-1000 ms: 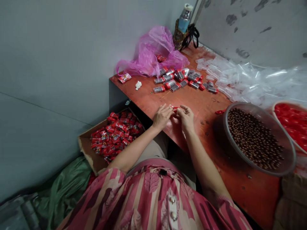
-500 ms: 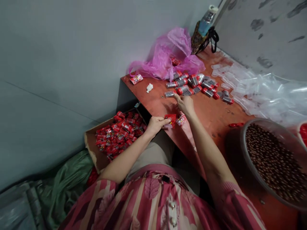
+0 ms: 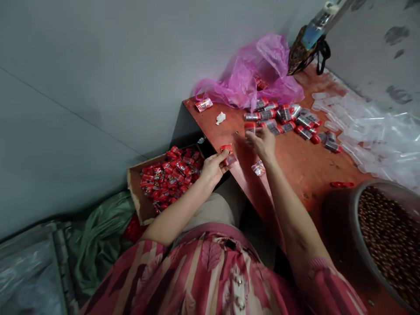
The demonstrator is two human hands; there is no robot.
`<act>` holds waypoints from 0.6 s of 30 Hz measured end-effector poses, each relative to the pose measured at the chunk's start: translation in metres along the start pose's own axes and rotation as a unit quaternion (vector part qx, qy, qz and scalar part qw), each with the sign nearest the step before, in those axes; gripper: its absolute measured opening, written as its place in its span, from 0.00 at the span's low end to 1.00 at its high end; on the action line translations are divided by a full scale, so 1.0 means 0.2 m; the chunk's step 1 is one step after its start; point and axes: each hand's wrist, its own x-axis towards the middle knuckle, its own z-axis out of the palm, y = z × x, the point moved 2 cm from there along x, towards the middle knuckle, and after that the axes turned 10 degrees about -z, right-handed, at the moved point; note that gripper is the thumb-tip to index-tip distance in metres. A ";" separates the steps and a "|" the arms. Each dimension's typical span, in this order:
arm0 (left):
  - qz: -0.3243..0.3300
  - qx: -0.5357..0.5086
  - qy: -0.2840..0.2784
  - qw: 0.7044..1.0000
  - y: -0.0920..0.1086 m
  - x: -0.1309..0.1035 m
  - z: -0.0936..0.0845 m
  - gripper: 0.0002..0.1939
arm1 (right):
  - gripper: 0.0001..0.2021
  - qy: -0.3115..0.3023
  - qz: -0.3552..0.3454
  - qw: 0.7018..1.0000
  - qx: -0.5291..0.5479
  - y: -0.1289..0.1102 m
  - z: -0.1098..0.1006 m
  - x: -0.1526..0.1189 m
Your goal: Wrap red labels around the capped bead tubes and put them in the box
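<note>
My left hand (image 3: 213,167) pinches a red printed wrapper (image 3: 229,154) with a clear lower part, over the table's left edge. Beyond it, my right hand (image 3: 262,142) has its fingers closed on a small clear tube with a red cap (image 3: 250,126). Several filled red-capped tubes (image 3: 303,122) lie in a group just past my right hand. A small stack of printed wrappers (image 3: 258,168) rests on the red table (image 3: 295,175) below my right wrist.
A cardboard box (image 3: 134,188) of red packets stands lower left. Behind the tubes is a pink plastic bag (image 3: 243,81). Clear empty tubes (image 3: 380,135) are heaped at right, above a tub (image 3: 356,218) of brown beads. A bottle (image 3: 315,30) stands at the back.
My right hand has taken hold of a tube and raised it off the table. The wrapper in my left hand has tilted. The view has shifted, so the table appears further right.
</note>
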 end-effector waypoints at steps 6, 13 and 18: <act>-0.007 -0.069 -0.019 0.997 -0.06 0.01 0.06 0.09 | 0.13 0.009 0.044 0.996 0.073 -0.20 -0.07 -0.60; -0.004 -0.016 -0.091 0.996 -0.18 -0.06 0.19 0.13 | 0.15 0.070 0.035 0.997 0.015 -0.15 -0.09 -0.82; 0.033 0.061 -0.130 0.989 -0.22 -0.13 0.25 0.17 | 0.16 0.074 0.027 0.996 0.050 -0.15 -0.14 -0.84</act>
